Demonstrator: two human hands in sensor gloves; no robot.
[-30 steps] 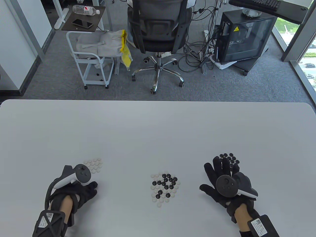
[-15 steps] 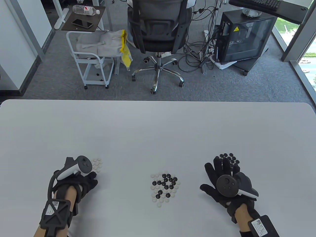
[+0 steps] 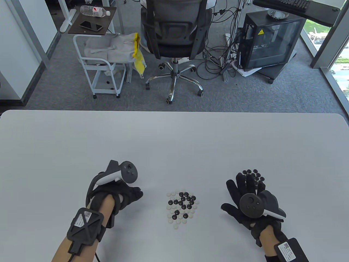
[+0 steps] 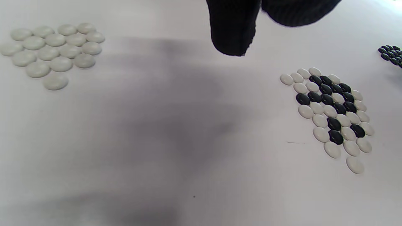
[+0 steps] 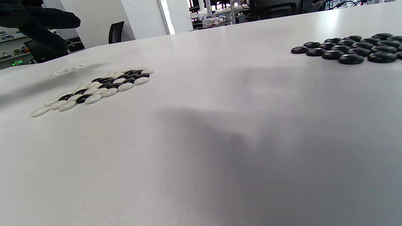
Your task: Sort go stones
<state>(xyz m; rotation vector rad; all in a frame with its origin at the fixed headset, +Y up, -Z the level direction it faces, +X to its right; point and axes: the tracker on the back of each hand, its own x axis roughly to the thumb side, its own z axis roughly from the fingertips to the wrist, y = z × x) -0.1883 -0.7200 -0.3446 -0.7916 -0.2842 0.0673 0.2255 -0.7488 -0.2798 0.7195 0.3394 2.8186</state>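
A mixed pile of black and white Go stones point(image 3: 182, 205) lies at the table's front middle; it also shows in the left wrist view point(image 4: 329, 113) and the right wrist view point(image 5: 100, 86). A sorted black pile point(image 3: 253, 174) lies right of it, just beyond my right hand point(image 3: 234, 191), which rests flat on the table with fingers spread and empty. My left hand point(image 3: 137, 193) hovers left of the mixed pile, fingers loosely bent, holding nothing I can see. The sorted white pile point(image 4: 53, 50) is hidden under that hand in the table view.
The white table's far edge point(image 3: 174, 112) borders a floor with an office chair point(image 3: 174, 32), a white cart point(image 3: 101, 62) and a computer case point(image 3: 270, 41). The black pile point(image 5: 348, 50) and white pile point(image 5: 69, 67) also show in the right wrist view.
My left hand has moved right, from beside the white pile toward the mixed pile. My right hand has stayed still.
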